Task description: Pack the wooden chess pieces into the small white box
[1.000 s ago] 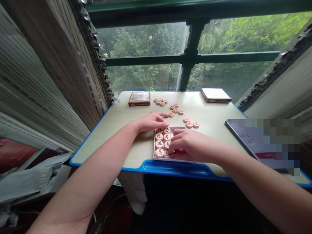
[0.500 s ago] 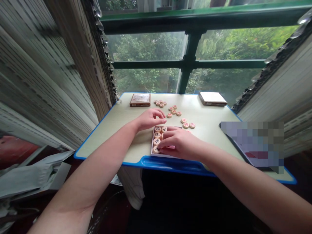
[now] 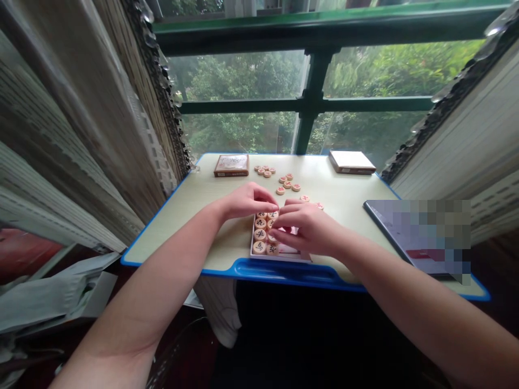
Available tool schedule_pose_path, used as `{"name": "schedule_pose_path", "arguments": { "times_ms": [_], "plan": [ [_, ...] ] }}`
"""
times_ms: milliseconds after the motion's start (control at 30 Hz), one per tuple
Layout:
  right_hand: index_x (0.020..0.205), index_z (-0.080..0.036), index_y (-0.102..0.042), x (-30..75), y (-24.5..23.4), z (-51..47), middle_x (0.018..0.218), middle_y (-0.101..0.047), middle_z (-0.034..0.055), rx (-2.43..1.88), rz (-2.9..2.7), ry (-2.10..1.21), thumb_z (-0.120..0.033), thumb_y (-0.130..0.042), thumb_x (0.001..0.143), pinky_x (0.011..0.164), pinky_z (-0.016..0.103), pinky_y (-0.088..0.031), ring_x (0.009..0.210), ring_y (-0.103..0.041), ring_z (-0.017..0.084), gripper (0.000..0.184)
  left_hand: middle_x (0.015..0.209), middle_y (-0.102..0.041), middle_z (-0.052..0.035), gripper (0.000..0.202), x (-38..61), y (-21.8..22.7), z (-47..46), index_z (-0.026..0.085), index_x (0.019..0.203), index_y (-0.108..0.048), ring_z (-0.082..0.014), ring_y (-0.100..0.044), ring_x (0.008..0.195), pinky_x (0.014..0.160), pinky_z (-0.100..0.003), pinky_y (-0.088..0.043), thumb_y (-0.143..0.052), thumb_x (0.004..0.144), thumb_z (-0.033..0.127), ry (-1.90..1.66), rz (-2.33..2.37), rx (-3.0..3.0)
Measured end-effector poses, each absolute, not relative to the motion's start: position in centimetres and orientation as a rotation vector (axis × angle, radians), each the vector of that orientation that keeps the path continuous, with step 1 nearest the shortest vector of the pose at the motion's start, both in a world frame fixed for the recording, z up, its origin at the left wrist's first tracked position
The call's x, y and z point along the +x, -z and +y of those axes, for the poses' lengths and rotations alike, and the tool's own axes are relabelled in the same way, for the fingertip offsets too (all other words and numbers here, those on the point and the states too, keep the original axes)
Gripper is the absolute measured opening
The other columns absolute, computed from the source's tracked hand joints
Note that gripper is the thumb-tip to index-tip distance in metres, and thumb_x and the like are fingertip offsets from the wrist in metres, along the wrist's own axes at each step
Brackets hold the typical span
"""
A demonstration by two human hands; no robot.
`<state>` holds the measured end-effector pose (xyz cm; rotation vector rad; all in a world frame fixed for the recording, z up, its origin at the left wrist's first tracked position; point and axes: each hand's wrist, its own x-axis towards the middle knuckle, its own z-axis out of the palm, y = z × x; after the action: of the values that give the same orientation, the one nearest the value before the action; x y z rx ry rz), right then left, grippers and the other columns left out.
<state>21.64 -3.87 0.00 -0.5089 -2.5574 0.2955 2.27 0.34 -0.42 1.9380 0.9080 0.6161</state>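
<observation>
Your left hand (image 3: 250, 200): narrow | right hand (image 3: 310, 224): curled | holding: cannot tell | uneven push may tilt black-marked pieces (image 3: 260, 235)

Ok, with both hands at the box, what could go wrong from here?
The right hand reaches over the black-lettered pieces in the box, so it might knock their rows crooked. Loose red-lettered pieces lie just beyond the hands; the left hand, close by, could brush them out of place. The box sits near the blue table edge, so a tug toward the person might drag it over.
</observation>
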Motion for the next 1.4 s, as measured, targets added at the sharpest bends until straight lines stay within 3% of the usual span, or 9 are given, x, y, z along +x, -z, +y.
{"name": "schedule_pose_path", "arguments": {
  "times_ms": [233, 533, 833, 1067, 1233, 1400],
  "plan": [
    [0.064, -0.015, -0.064, 22.7, 0.0, -1.8, 0.058, -0.056, 0.0028, -0.793, -2.395, -0.251, -0.029, -0.052, 0.085, 0.063, 0.026, -0.038, 0.062, -0.047, 0.013, 0.028, 0.073, -0.07, -0.0062, 0.024, 2.2, 0.8, 0.5, 0.01, 0.082, -0.073, -0.0156, -0.061, 0.069, 0.063, -0.026, -0.045, -0.067, 0.07, 0.03, -0.615, 0.908, 1.894],
    [0.084, -0.016, -0.069, 22.8, 0.7, -0.9, 0.074, -0.062, 0.0046, -0.965, -2.356, -0.33, -0.026, -0.055, 0.082, 0.068, 0.028, -0.043, 0.071, -0.055, 0.015, 0.017, 0.072, -0.069, -0.0052, 0.017, 2.1, 0.7, 0.9, 0.011, 0.078, -0.072, -0.0147, -0.06, 0.07, 0.069, -0.028, -0.047, -0.065, 0.066, 0.021, -0.818, 0.947, 1.76],
    [0.094, -0.018, -0.068, 22.4, 0.2, 0.8, 0.098, -0.064, 0.0075, -1.191, -2.25, -0.374, -0.026, -0.054, 0.081, 0.086, 0.035, -0.044, 0.097, -0.057, 0.02, 0.02, 0.089, -0.069, -0.0083, 0.019, 1.7, 2.1, 2.9, 0.012, 0.085, -0.07, -0.0179, -0.062, 0.082, 0.075, -0.03, -0.05, -0.059, 0.072, 0.021, -1.222, 1.31, 1.733],
    [0.1, -0.02, -0.069, 19.2, -0.9, 7.0, 0.107, -0.064, 0.0077, -1.434, -2.36, -0.328, -0.023, -0.052, 0.08, 0.089, 0.031, -0.04, 0.099, -0.055, 0.021, 0.026, 0.119, -0.062, -0.011, 0.033, 1.6, 4.0, 6.4, 0.013, 0.107, -0.065, -0.0186, -0.056, 0.111, 0.093, -0.029, -0.046, -0.051, 0.078, 0.011, -1.319, 1.513, 1.688],
    [0.108, -0.02, -0.067, 16.5, 0.3, 11.4, 0.114, -0.062, 0.0095, -1.496, -2.422, -0.253, -0.03, -0.05, 0.084, 0.089, 0.033, -0.037, 0.103, -0.05, 0.024, 0.031, 0.11, -0.067, -0.01, 0.034, 2.7, 4.8, 8.6, 0.013, 0.109, -0.064, -0.0184, -0.062, 0.104, 0.095, -0.032, -0.046, -0.047, 0.08, 0.011, -1.292, 1.549, 1.614],
    [0.12, -0.02, -0.06, 15.0, 1.5, 13.2, 0.124, -0.058, 0.0102, -1.518, -2.485, -0.171, -0.032, -0.044, 0.088, 0.088, 0.034, -0.036, 0.107, -0.046, 0.026, 0.037, 0.113, -0.067, -0.0081, 0.035, 3.0, 5.4, 9.0, 0.016, 0.11, -0.065, -0.019, -0.059, 0.109, 0.099, -0.036, -0.043, -0.044, 0.082, 0.013, -1.298, 1.609, 1.606]
  ]
}}
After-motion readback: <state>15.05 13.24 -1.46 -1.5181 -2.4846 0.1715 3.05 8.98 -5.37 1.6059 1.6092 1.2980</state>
